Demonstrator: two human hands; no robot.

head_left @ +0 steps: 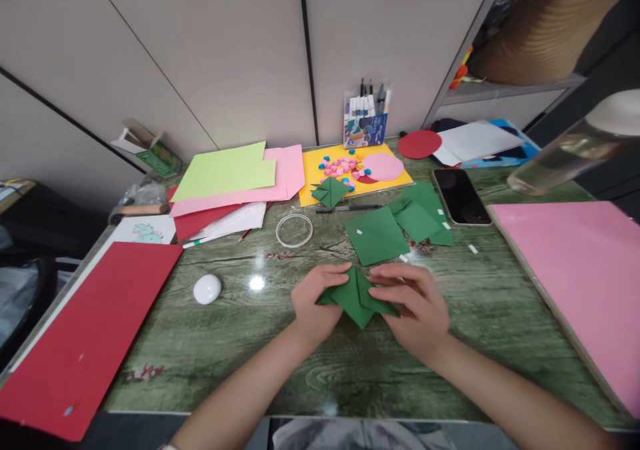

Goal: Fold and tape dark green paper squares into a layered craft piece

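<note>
Both hands pressed on a folded green paper piece [356,298], near the front edge of the tabletop [280,363], roughly centre. Left hand [317,303] curled over its left flap, fingertips on top; right hand [411,303] lies flat over the right flap, fingers pinching the upper edge. Both closed onto the paper, not lifting it. The paper's outer corners are hidden under the palms; only the pointed middle section and lower tip show, so full shape can't be told. Creases sharp, matte card stock.

Tabletop: glossy green wood-grain surface with ceiling-light glare.

Behind the hands: flat green paper squares [400,227], overlapping, small white tape bits on them. Another folded green piece [331,191] on the edge of a yellow sheet [313,170] toward the back edge, with small pink and blue beads or pom-poms, too small to tell which. Clear tape ring [294,230] mid-table. White egg-shaped object [207,289] left of the hands, can't identify. Black phone [461,197] face up, right of the squares.

Red sheet [85,330] at the front-left corner, cut off by the frame. Pink board [580,277] along the right edge, also cut off. Blurred clear bottle [565,150] at the far right, very close to the camera. Marker pack [366,120] upright at the back edge
</note>
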